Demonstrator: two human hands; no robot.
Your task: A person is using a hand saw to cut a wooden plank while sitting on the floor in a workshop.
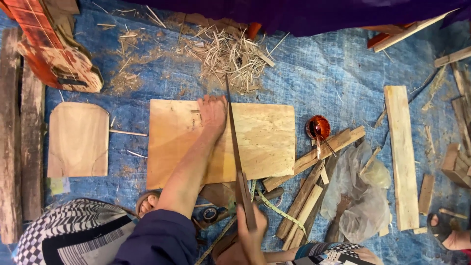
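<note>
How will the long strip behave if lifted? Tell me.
The strip is long and very thin, so it probably flexes and whips. It likely weighs little: the right hand grips one end alone.

A blue tarpaulin (pixel 333 73) covers the ground, strewn with pale straw-coloured shavings (pixel 225 54). The plywood board (pixel 265 140) in the middle is light tan, warming to orange-brown on its left. The rounded panel (pixel 78 140) at left is a pale beige. Far left, a worn instrument body (pixel 54 54) shows red paint flaking to cream. A glossy amber-red round thing (pixel 318 127) lies right of the board. Near, the sleeve (pixel 159 238) is dark navy, the cloth (pixel 68 233) checked black and white.
</note>
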